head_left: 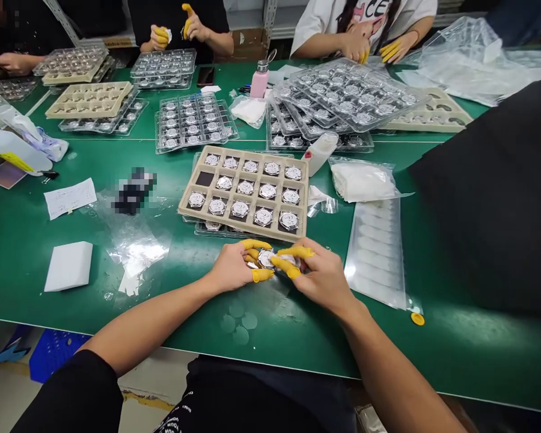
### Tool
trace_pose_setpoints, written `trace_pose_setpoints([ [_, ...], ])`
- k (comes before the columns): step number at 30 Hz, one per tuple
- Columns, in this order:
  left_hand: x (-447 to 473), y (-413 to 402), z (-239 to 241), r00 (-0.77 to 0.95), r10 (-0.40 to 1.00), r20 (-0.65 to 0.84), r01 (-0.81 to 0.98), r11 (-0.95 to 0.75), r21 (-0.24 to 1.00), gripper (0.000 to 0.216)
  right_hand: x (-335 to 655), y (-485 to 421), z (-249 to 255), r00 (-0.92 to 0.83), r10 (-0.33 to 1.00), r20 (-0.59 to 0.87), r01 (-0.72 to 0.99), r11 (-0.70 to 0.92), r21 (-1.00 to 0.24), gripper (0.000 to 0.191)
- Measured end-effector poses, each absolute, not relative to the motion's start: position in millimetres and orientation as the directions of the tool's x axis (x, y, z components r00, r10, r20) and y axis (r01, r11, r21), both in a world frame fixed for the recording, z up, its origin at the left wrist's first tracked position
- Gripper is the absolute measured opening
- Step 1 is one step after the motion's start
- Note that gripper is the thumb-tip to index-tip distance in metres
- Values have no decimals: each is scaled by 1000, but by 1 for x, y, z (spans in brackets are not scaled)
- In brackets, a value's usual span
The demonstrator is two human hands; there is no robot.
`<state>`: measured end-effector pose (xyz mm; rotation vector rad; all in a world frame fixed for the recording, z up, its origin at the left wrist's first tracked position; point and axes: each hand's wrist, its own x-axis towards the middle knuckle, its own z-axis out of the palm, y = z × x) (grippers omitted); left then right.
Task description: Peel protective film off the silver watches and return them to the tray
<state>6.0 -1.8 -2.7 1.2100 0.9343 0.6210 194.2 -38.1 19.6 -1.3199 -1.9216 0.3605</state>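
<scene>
My left hand [231,266], with yellow finger cots, is closed around the rim of a round silver watch head [265,258] that has no strap. The watch's pale face is turned up. From the other side my right hand [322,273], also in yellow finger cots, reaches over it, its thumb and index finger touching the watch. Between these fingers shows a small pale, shiny piece [292,260] that I cannot make out. Just beyond my hands lies a beige compartment tray [186,201] with rows of similar watch heads; one compartment at its left holds no watch.
Clear sleeves [376,252] and a bag of white material [363,179] lie to the right. A white block [68,266] and paper slip [70,198] are on the left. Stacked clear trays [192,123], a pink bottle [259,81] and co-workers' hands [399,48] are farther back.
</scene>
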Motion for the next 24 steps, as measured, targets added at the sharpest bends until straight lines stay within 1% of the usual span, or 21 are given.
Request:
trace_pose_setpoints([
  [3, 6, -2, -4, 527, 809, -258, 67, 263, 962, 60, 194, -39, 19, -203, 881, 427, 621, 453, -640, 14],
  [6, 6, -3, -3, 499, 822, -275, 61, 284, 957, 61, 195, -40, 19, -115, 894, 433, 654, 397, -644, 15],
  [10, 7, -4, -1, 521, 800, -297, 70, 307, 949, 62, 194, -43, 17, -179, 885, 430, 591, 446, -672, 11],
  [14, 7, -3, 0, 490, 817, -303, 43, 325, 945, 64, 189, -43, 16, -101, 873, 477, 615, 432, -660, 10],
  [17, 6, -2, 2, 492, 818, -297, 35, 322, 946, 64, 186, -42, 15, -142, 885, 443, 572, 439, -693, 11],
  [18, 6, -2, 3, 491, 821, -290, 33, 315, 948, 64, 187, -41, 15, -120, 891, 439, 582, 421, -696, 13],
  [20, 5, -3, 4, 493, 834, -247, 47, 257, 965, 64, 195, -40, 17, 5, 883, 469, 659, 350, -666, 15],
  [21, 4, -4, 4, 498, 845, -196, 64, 189, 980, 63, 202, -41, 18, 68, 870, 489, 705, 305, -640, 14],
  [23, 2, -7, 3, 508, 861, -35, 107, -23, 994, 55, 218, -44, 21, 126, 846, 518, 765, 250, -594, 11],
  [24, 1, -8, 2, 504, 861, 61, 124, -143, 982, 50, 226, -47, 23, 123, 844, 522, 772, 250, -585, 14],
])
